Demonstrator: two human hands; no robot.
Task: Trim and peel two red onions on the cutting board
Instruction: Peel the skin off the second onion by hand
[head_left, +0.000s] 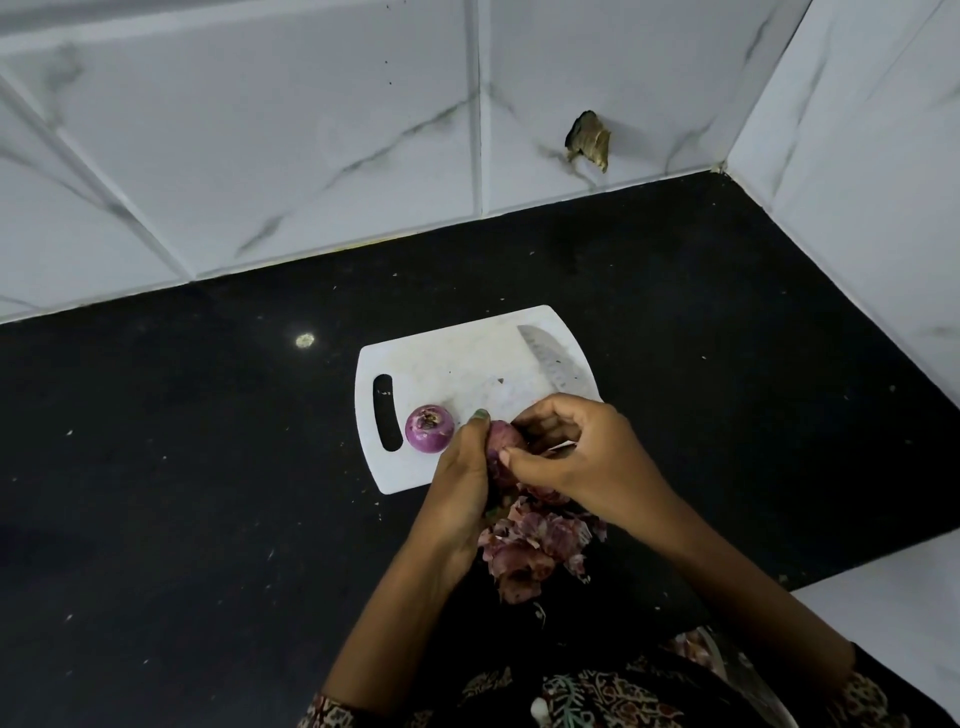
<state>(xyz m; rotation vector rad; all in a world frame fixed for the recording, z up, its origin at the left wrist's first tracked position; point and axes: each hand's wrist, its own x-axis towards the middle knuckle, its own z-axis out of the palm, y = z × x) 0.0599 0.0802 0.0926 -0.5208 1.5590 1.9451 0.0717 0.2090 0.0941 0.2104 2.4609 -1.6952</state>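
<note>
black countertop (182, 493), marble wall tiles (260, 156), hole in tile (588, 140).

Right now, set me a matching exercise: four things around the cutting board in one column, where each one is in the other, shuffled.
Things
1. peeled onion
2. knife
3. onion skins
4. second onion

Places
A. heaped on the black counter at the near edge of the board
B. between the left hand and right hand
C. on the board, beside its handle slot
D. lying along the board's right side

Pairs: 1-C, 2-D, 3-A, 4-B
</note>
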